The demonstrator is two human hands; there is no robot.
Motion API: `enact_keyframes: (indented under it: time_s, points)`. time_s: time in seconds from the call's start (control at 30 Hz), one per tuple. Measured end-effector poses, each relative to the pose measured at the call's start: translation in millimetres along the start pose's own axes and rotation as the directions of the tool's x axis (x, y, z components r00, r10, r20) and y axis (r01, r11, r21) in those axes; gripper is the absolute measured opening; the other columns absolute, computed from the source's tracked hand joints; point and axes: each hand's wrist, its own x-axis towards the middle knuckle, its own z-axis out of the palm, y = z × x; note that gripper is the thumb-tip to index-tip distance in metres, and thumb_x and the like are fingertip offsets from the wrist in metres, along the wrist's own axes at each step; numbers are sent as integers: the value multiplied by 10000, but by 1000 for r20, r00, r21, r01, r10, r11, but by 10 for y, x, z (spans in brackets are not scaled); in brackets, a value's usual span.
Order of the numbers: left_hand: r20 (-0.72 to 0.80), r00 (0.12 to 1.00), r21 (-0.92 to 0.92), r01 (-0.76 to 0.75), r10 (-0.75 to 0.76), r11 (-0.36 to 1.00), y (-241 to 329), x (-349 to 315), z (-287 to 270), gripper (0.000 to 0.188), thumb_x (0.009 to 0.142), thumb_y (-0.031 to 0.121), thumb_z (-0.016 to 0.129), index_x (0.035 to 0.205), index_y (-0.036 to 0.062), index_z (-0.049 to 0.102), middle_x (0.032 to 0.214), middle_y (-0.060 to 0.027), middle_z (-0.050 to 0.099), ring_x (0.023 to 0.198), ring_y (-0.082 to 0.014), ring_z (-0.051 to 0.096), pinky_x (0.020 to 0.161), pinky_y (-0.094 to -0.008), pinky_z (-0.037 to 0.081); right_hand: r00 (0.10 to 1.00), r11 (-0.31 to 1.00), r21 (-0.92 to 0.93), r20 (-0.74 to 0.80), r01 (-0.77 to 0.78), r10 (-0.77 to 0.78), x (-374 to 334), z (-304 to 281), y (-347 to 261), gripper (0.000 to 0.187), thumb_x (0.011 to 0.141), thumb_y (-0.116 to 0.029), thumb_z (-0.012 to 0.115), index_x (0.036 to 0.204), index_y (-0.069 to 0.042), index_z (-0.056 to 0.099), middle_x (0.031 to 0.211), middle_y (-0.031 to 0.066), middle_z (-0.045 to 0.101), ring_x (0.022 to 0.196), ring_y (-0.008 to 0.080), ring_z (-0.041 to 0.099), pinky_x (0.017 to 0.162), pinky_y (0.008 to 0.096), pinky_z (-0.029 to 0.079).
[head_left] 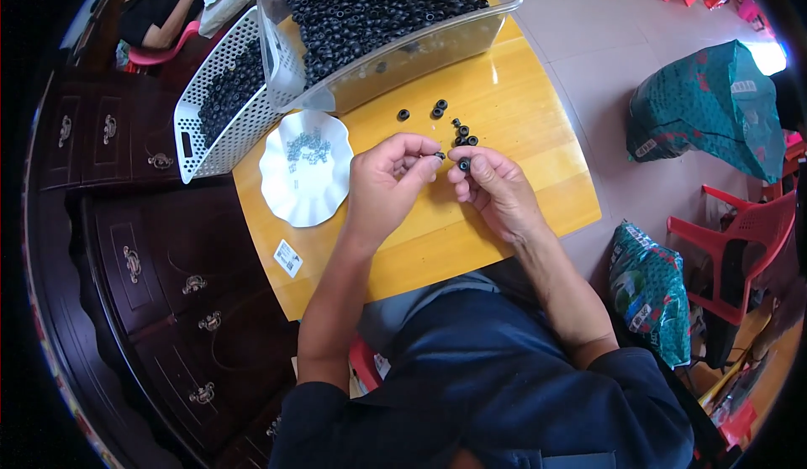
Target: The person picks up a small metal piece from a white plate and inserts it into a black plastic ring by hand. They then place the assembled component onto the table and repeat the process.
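Note:
My left hand [388,181] pinches a tiny black piece [440,156] between thumb and fingertips. Close beside it, my right hand [498,190] grips a small black ring-shaped part [465,165] with a dark hole in its middle. The two pieces are apart. Just beyond my fingers several more black ring-shaped parts [463,132] lie loose on the yellow table [538,166], with a single one [403,115] farther left. Left of my left hand stands a white wavy-rimmed dish [282,204] holding small clear or greyish bits [309,148].
A clear plastic bin [395,57] heaped with black parts stands at the table's far side. Next to it leans a white perforated basket [239,145] with more. A white label [288,258] lies near the left edge. Dark drawers, green bags [706,112] and a red chair [744,238] surround the table.

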Motion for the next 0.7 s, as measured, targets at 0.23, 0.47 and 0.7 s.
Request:
enact_keyframes:
  time_s: [0.23, 0.47, 0.7]
  points:
    - [74, 947, 378, -317, 313, 870, 235, -108, 25, 140, 795, -17, 746, 920, 11, 688, 825, -87, 701, 692, -182, 689, 622, -279, 539, 999, 999, -34, 31, -28, 29, -20, 49, 25, 267, 986, -193, 625, 1192, -23, 607, 981, 53, 687, 825, 110, 656, 773, 243, 554]
    - [111, 900, 516, -414, 421, 750, 236, -170, 12, 158, 749, 6, 767, 865, 31, 664, 802, -85, 669, 710, -257, 665, 609, -343, 519, 998, 999, -50, 51, -22, 25, -33, 70, 42, 147, 977, -115, 608, 1097, -29, 609, 966, 41, 681, 819, 100, 626, 793, 242, 520]
    - [135, 895, 537, -426, 424, 728, 232, -199, 7, 155, 753, -39, 775, 871, -6, 679, 804, -88, 668, 674, -188, 650, 610, -275, 517, 997, 997, -64, 53, -43, 47, -33, 44, 69, 164, 965, -141, 646, 1087, -32, 630, 966, 34, 684, 818, 95, 626, 788, 242, 520]
